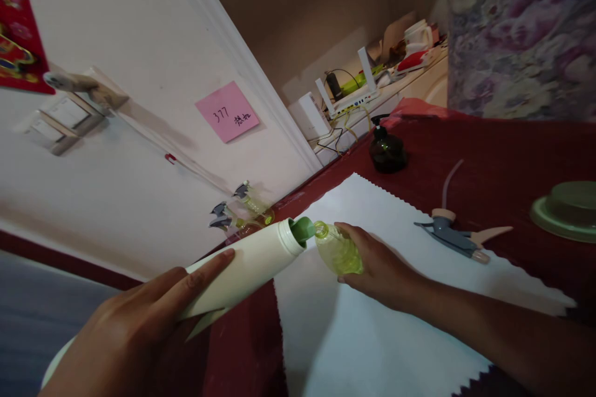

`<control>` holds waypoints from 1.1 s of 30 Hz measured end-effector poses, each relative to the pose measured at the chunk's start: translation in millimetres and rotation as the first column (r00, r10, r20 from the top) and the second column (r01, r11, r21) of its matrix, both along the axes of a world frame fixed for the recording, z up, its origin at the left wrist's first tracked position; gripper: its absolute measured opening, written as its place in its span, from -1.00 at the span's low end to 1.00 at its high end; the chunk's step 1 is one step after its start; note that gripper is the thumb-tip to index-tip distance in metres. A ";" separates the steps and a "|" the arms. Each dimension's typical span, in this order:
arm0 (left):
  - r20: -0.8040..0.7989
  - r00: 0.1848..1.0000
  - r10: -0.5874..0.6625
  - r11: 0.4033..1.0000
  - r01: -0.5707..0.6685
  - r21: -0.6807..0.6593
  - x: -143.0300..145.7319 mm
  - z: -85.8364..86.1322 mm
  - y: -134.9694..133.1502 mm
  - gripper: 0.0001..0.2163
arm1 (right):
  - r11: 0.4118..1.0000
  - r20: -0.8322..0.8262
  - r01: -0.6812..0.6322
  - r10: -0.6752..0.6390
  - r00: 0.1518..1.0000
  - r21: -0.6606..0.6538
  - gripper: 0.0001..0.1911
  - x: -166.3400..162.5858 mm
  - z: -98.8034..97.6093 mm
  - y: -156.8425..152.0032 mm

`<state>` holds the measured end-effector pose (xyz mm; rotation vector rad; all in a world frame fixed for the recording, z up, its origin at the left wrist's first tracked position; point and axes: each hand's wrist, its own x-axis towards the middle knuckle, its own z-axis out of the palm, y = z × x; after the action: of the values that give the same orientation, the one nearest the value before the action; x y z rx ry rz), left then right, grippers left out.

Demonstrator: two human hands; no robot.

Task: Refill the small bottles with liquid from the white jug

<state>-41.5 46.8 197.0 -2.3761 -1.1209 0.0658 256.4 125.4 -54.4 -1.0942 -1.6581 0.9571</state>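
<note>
My left hand [139, 310] is wrapped around a long pale-green flask [251, 273], which is tilted with its threaded mouth to the right. A green spout [303, 229] juts from that mouth and meets, or nearly meets, the neck of a clear yellow-green spray bottle [338, 249]. This bottle has no spray head on it and leans toward the flask, gripped by my right hand [363, 257]. Whether liquid is flowing I cannot tell. A grey and beige trigger spray head [454, 237] with its tube lies to the right of my right hand.
A white zigzag-edged sheet [372, 347] covers part of the dark red table [475, 155]. Spray bottles [254, 203] stand by the wall. A dark pump bottle [388, 152] is at the back, a pale-green round piece [565, 214] at right, a router [354, 102] beyond.
</note>
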 end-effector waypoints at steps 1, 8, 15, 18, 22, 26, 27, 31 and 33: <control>-0.001 1.000 0.001 1.000 -0.001 -0.002 0.7 0.1 -0.3 -0.41 | 1.000 -0.001 0.002 -0.002 1.000 0.002 -0.06 0.0 0.1 0.1; -0.016 1.000 0.009 1.000 -0.009 0.012 3.2 0.9 -1.8 -0.40 | 1.000 -0.007 0.001 -0.001 1.000 0.010 -0.07 0.9 1.8 -0.4; 0.001 1.000 0.031 1.000 -0.031 -0.003 3.0 1.8 -0.3 -0.39 | 1.000 -0.004 0.021 -0.021 1.000 0.009 -0.06 -0.6 0.1 -0.4; 0.001 0.999 0.042 0.999 -0.042 -0.006 3.2 1.1 -1.1 -0.39 | 1.000 -0.002 0.026 -0.026 1.000 0.015 -0.06 -1.3 -0.8 0.4; -0.017 0.999 0.035 0.999 -0.035 0.002 3.5 0.8 -2.3 -0.40 | 1.000 -0.006 0.024 -0.024 1.000 0.019 -0.07 -0.7 -0.2 -0.5; -0.015 0.999 0.048 0.999 -0.048 -0.003 2.6 1.3 -1.5 -0.40 | 1.000 -0.005 0.013 -0.013 1.000 0.017 -0.06 0.2 -0.2 -1.1; -0.011 0.999 0.049 0.999 -0.049 -0.002 2.3 1.4 -1.1 -0.40 | 1.000 -0.005 0.012 -0.012 1.000 0.018 -0.06 0.2 -0.7 -0.9; 0.010 1.000 0.027 0.999 -0.027 -0.018 0.9 0.6 -0.1 -0.40 | 0.999 -0.013 0.030 -0.030 0.999 0.034 -0.05 -0.4 -2.7 0.1; 0.022 0.999 0.025 1.000 -0.025 -0.014 -0.4 0.1 -0.3 -0.40 | 0.999 -0.013 0.032 -0.032 0.999 0.033 -0.06 -0.5 -2.8 0.2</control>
<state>-41.9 46.4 197.1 -2.3801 -1.1639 0.0564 255.9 125.6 -57.3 -1.0870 -1.6359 0.9116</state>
